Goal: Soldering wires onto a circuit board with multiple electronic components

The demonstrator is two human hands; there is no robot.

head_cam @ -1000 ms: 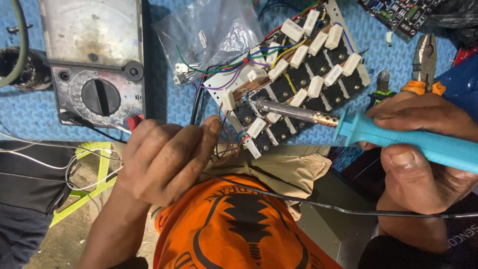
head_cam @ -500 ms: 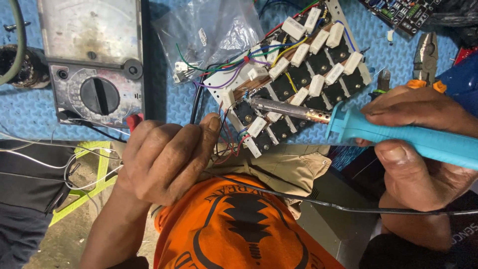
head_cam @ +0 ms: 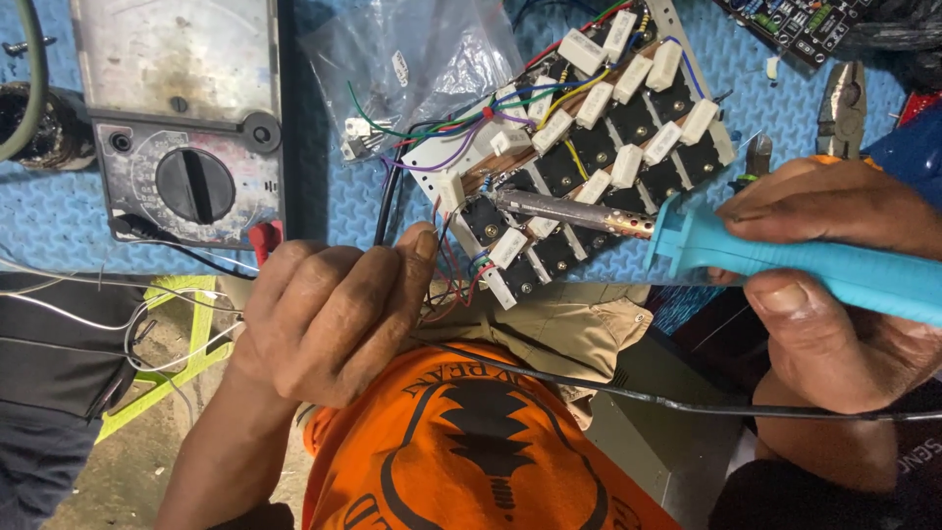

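My right hand point(head_cam: 844, 285) grips the turquoise handle of a soldering iron point(head_cam: 746, 257), whose metal tip rests on the lower left part of a circuit board point(head_cam: 599, 147). The board carries rows of black components and white rectangular blocks, with coloured wires point(head_cam: 432, 132) running off its left side. My left hand point(head_cam: 329, 314) is curled at the board's lower left corner, fingertips pinching thin wires there. Exactly what sits between the fingers is hidden.
An analogue multimeter point(head_cam: 182, 118) with a round dial lies at the upper left on the blue mat point(head_cam: 334, 206). A clear plastic bag point(head_cam: 422, 49) sits beside it. Pliers point(head_cam: 842, 108) and another circuit board point(head_cam: 795, 20) lie at the upper right. A black cable point(head_cam: 628, 393) crosses my orange shirt.
The soldering iron has slid slightly left along the board, and my right hand followed. My left hand has stayed at the board's corner.
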